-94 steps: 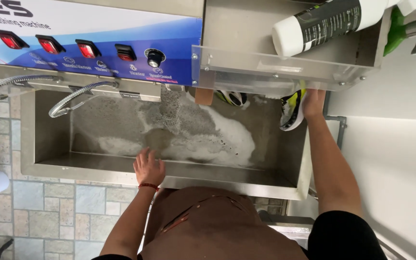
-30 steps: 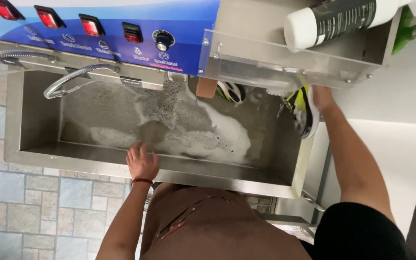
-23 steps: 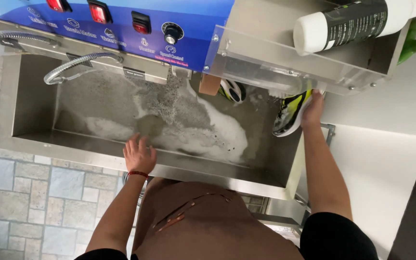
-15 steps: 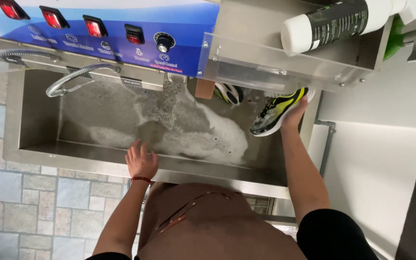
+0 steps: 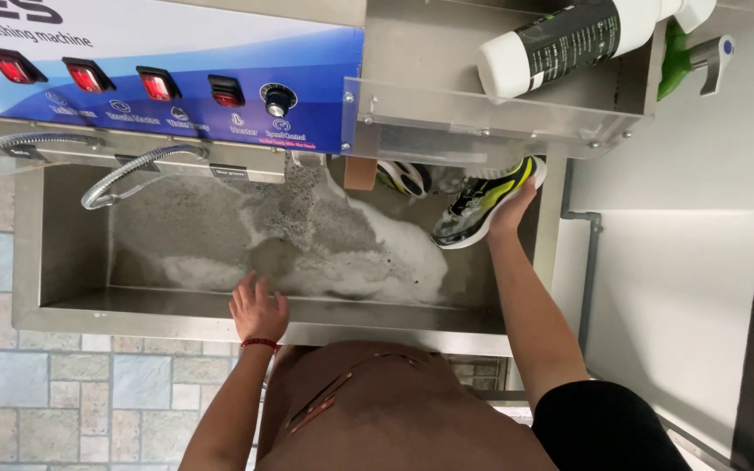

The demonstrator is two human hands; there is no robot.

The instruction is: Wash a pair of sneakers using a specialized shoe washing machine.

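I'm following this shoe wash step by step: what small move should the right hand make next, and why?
Probably lower the shoe into the foam. The right hand holds it tilted at the right end of the sink, above the suds, while the left hand braces on the front rim. A second shoe sits behind.

**A:** Where is everything?

**B:** A sink (image 5: 71, 305) fills the frame's middle, foam (image 5: 377, 262) inside it. Left hand (image 5: 257, 310) rests on its near rim, lower centre. Right hand (image 5: 510, 205) holds a shoe (image 5: 482, 205) at the sink's right end.

**A:** And above?

**B:** A control panel (image 5: 159, 78) upper left; a shelf (image 5: 499, 118) upper right carries a bottle (image 5: 569, 44) lying down.
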